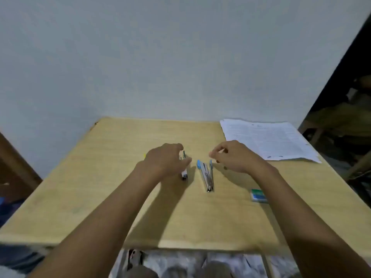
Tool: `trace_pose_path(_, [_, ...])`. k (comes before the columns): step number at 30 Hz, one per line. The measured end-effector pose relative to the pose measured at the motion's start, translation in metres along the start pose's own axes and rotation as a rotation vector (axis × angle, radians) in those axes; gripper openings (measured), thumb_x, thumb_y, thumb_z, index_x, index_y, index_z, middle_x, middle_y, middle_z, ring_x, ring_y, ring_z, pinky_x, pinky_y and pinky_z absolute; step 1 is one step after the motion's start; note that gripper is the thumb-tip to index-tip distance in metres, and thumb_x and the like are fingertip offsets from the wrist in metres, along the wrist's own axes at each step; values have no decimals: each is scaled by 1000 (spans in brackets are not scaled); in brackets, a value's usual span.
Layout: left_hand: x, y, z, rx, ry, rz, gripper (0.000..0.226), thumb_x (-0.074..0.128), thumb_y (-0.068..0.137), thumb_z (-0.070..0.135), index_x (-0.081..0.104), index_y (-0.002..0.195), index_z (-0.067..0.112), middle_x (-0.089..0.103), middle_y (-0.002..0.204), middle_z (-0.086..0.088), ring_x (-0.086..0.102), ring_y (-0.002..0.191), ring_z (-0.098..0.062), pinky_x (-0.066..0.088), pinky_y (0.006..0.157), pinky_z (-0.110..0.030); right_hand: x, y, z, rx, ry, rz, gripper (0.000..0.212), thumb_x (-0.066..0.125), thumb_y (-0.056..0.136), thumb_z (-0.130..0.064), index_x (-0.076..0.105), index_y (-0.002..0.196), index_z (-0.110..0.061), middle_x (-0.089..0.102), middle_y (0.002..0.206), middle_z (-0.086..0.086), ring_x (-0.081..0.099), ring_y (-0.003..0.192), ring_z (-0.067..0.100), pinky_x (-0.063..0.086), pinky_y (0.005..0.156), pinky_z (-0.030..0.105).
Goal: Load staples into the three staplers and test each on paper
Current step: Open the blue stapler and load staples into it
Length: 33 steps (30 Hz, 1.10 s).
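Both arms reach out over the table. The left hand has its thumb and fingers curled round a small stapler, gripping it at its far end. The stapler's near end sticks out toward the person from under the thumb and sits on or just above the wood. Most of its body is hidden by the hand.

Just to the right of that hand, between the two hands, a blue stapler lies on the table with its two arms spread in a narrow V. The hinge points toward the person and the blue tips point away. The bare metal channel shows, but it is too blurred to tell whether any staples lie in it.

The right hand hovers just beyond and to the right of those blue tips, touching neither stapler. Its fingers are curled, with thumb and forefinger drawn together. I cannot tell whether they pinch anything.

Beside the right forearm, nearer the person than the hand, a small green-and-blue box lies half hidden by the arm, so whether it is open and what it holds cannot be made out. Beyond the right hand, at the far right corner, lies a sheaf of printed paper.
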<state>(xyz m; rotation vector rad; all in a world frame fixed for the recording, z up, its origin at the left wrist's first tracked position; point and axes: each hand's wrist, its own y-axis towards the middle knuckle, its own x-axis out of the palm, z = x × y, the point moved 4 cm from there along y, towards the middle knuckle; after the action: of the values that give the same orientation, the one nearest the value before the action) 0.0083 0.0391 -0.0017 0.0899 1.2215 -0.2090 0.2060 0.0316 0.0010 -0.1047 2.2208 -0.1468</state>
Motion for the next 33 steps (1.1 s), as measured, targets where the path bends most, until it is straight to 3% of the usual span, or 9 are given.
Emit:
trace_pose_path(5, [29,-33,8,1,-8,87,35,45,95,39,60,121,20,68,108,-2,63,100,-24,44,77,-32,25,-28,7,146,-33,80,36,56,90,-40,70,103,-8,71,101,9,66,96,30,52,83,38])
trace_pose_path(8, [36,-38,4,-7,-123,209,28,44,95,36,63,104,17,68,96,-1,64,89,-24,47,70,-32,34,-31,5,184,-56,157,33,52,86,-39,67,84,-10,67,83,6,63,81,32,49,65,32])
trace_pose_path(11, [42,-42,3,-14,-196,263,27,45,93,37,64,98,18,66,91,2,64,86,-21,49,71,-33,42,-28,4,185,-144,241,30,50,87,-39,65,83,-13,66,83,4,59,74,27,35,55,29])
trace_pose_path(17, [36,-49,13,-63,-274,296,41,45,96,44,61,122,17,54,122,-3,58,107,-21,46,82,-33,41,-41,-1,145,-34,358,36,53,89,-31,46,58,-15,51,57,1,49,57,25,32,50,29])
trace_pose_path(19, [30,-60,23,-73,-410,284,47,43,96,53,62,122,19,59,111,1,60,94,-16,44,74,-30,38,-52,-5,107,52,416,36,53,87,-30,44,54,-16,51,52,0,48,54,24,35,50,31])
trace_pose_path(23, [25,-82,45,-28,-743,191,41,50,93,55,71,86,21,68,70,1,52,52,-3,39,53,-19,38,-86,-22,-15,155,513,21,57,91,-33,71,79,-22,73,76,-3,65,73,21,52,63,36])
trace_pose_path(27, [18,-109,47,8,-877,357,34,61,91,44,70,71,17,64,60,-9,48,50,-8,38,51,-21,49,-121,-27,-124,250,592,22,59,94,-35,74,87,-21,75,77,-4,70,75,19,56,67,41])
trace_pose_path(30, [16,-125,51,43,-859,445,31,65,89,39,66,66,18,47,47,6,39,45,-5,32,47,-20,50,-135,-23,-173,306,618,19,62,93,-32,74,87,-20,75,74,-6,70,71,16,57,65,42])
trace_pose_path(33, [16,-140,57,119,-798,559,28,65,89,38,66,69,19,48,47,8,42,44,-7,32,46,-18,48,-146,-25,-205,379,661,12,65,93,-23,76,92,-19,73,75,-11,69,71,6,58,67,34])
